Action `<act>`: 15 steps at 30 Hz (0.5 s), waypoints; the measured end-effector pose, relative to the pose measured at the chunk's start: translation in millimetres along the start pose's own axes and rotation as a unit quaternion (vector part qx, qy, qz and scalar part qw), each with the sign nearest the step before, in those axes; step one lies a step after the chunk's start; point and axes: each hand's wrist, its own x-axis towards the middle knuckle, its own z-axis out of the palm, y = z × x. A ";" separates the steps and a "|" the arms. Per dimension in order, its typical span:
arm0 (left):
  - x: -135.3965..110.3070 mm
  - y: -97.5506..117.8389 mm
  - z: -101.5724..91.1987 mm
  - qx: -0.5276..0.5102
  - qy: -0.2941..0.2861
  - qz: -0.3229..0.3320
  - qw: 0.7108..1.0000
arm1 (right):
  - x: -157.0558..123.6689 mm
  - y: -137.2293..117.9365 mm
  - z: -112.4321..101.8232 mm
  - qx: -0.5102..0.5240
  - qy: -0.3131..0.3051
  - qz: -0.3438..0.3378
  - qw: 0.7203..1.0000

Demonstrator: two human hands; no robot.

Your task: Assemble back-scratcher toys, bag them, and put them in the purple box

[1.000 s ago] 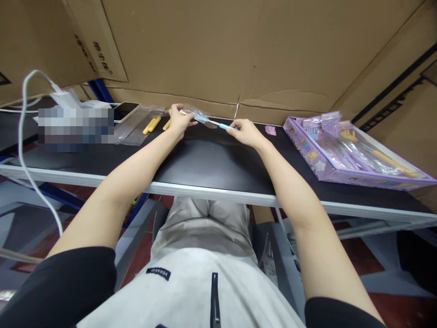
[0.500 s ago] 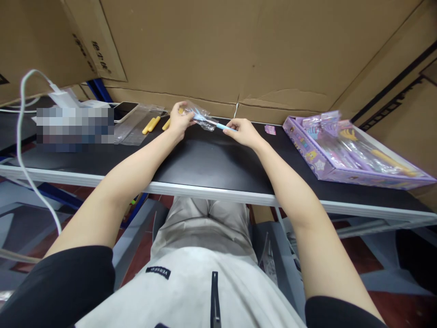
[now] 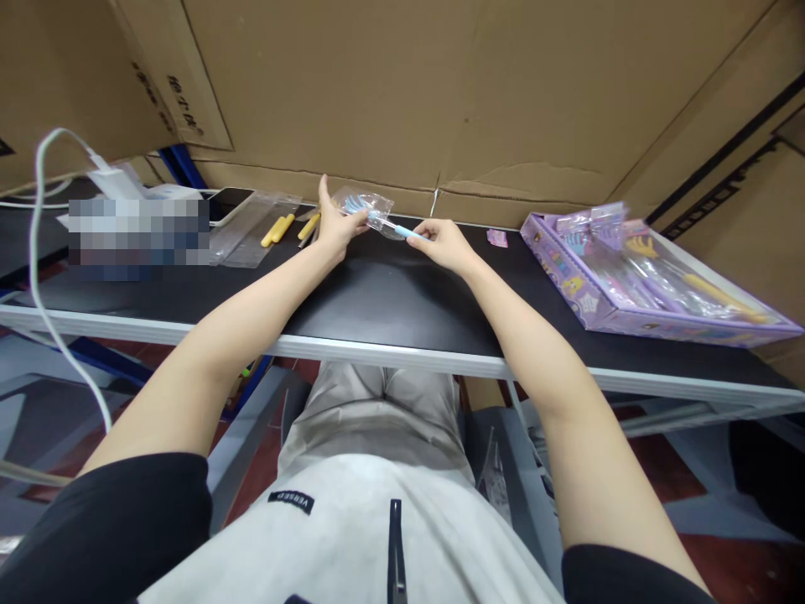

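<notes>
Pinching: right hand [image 3: 444,242], fingertips closed on the blue-handled tool [image 3: 403,231].
Left hand [image 3: 340,226]: half-open, touching the clear wrapper [image 3: 383,205]; cannot tell whether it grips.
Tool's place: 12 o'clock, head inside wrapper.
Purple box [image 3: 569,281]: 2 o'clock.
Yellow handles [image 3: 278,230]: 11 o'clock.

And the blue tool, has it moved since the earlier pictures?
Yes, slightly left: the blue tool's head sits farther from the bright slit in the cardboard.

Seemingly a workshop — metal-edged black bench [image 3: 402,294], cardboard panels [image 3: 402,101], box [image 3: 566,273] of bagged pieces [image 3: 667,277]
</notes>
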 end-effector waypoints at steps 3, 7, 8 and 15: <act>3.6 4.7 0.2 0.012 0.026 0.024 0.999 | 0.1 2.4 0.7 0.012 0.000 0.009 1.000; 15.7 12.3 -3.6 -0.016 0.060 -0.002 0.998 | -1.5 -0.4 -0.6 0.018 -0.002 0.027 0.999; 19.5 13.7 -5.8 -0.023 0.068 -0.007 0.997 | -1.8 -1.2 -1.1 0.021 -0.003 0.028 0.999; 49.3 10.7 -24.8 -0.054 0.118 -0.005 0.992 | -1.8 -2.9 -2.5 0.036 -0.014 0.038 0.999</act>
